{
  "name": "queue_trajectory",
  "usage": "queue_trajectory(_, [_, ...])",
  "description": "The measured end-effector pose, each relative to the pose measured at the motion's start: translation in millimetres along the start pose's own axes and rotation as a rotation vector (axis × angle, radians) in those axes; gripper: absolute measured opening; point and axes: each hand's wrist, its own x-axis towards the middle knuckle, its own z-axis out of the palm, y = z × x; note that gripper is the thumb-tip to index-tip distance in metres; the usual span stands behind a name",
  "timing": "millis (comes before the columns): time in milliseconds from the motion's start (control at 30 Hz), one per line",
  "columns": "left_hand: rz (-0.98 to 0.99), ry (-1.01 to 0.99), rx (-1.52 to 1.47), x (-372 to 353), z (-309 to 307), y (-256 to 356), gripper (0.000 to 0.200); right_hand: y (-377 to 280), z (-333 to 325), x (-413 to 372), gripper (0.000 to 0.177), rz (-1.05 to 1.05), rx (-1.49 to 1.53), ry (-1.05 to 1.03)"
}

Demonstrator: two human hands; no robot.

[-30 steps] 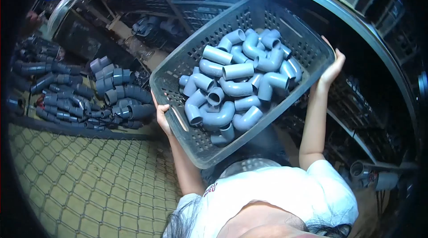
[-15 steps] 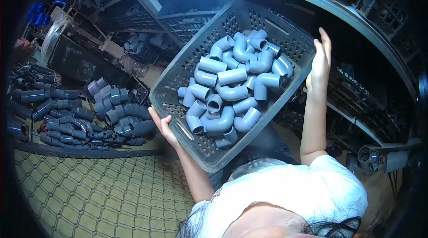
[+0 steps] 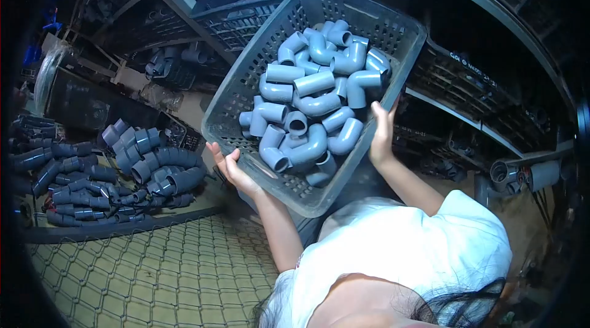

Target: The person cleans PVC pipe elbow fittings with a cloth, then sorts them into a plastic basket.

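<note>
A dark perforated plastic crate (image 3: pixel 221 103), tilted in the view, holds several grey elbow pipe fittings (image 3: pixel 316 103). My left hand (image 3: pixel 230 167) grips the crate's near left corner, thumb over the rim beside the handle slot. On the right side of the crate, my right hand (image 3: pixel 382 132) is against the outer wall near the rim, its fingers pointing up along it. Parts of both hands' fingers are hidden by the crate.
Piles of dark pipe fittings (image 3: pixel 104 180) lie on the left behind a rail above wire mesh (image 3: pixel 166 266). Metal shelving with more crates (image 3: pixel 455 76) stands behind and to the right. Larger pipe pieces (image 3: pixel 544 175) sit at the far right.
My right hand has moved down and left along the crate's side, from near the far corner. The crate sits slightly further left and higher in view.
</note>
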Motion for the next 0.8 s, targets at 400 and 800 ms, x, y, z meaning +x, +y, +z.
queue_trajectory(400, [0.269, -0.143, 0.369, -88.8, 59.3, -39.6, 0.047, -57.2, -27.0, 1.9, 0.070, -0.259, -0.104, -0.097])
queue_trajectory(800, [0.392, -0.239, 0.521, -81.1, 108.0, -76.8, 0.042, -15.1, -54.6, 32.6, 0.054, -1.024, -0.772, 0.031])
